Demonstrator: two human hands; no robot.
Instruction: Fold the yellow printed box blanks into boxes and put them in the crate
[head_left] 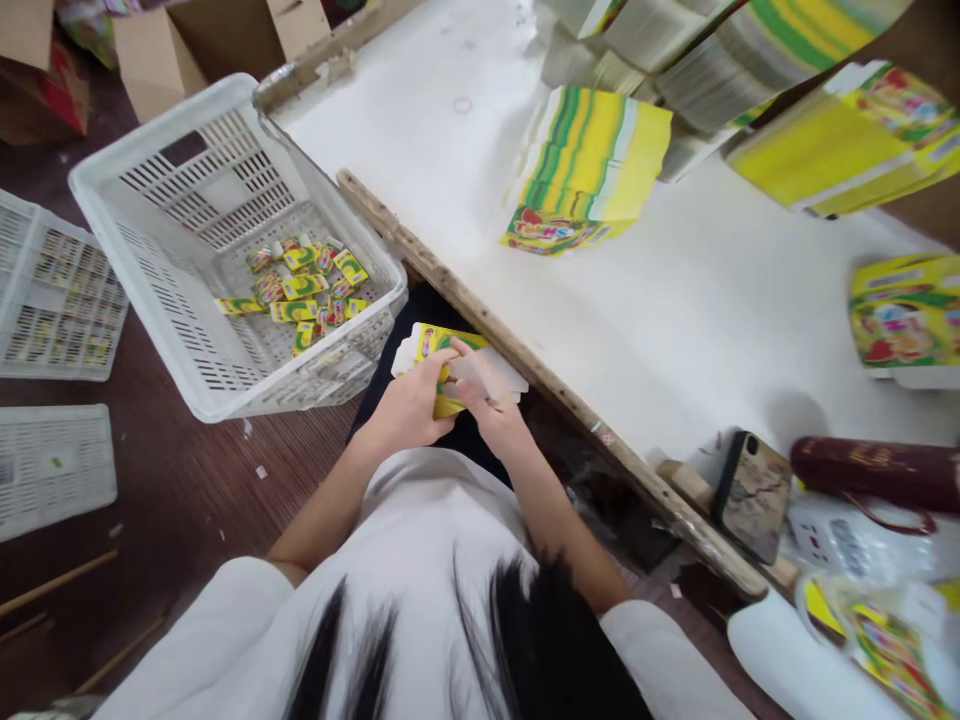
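Just off the table's edge, above my lap, both my hands are around a small yellow and green printed carton [448, 402] with white flaps at its ends. My left hand [409, 405] is closed on its left side, thumb on the upper face. From the right, my right hand [491, 415] grips it, fingers over the white part. The fingers cover much of the carton, so I cannot tell how far it is folded. On the table ahead lies a fanned stack of flat yellow and green cartons [581, 165].
At the left stands a white plastic basket [247, 390] with several small yellow boxes [304, 287] in its bottom. More baskets sit on the floor. The white table [720, 300] has a wooden edge. A phone [752, 495], a dark red flask [874, 470] and more carton stacks lie right.
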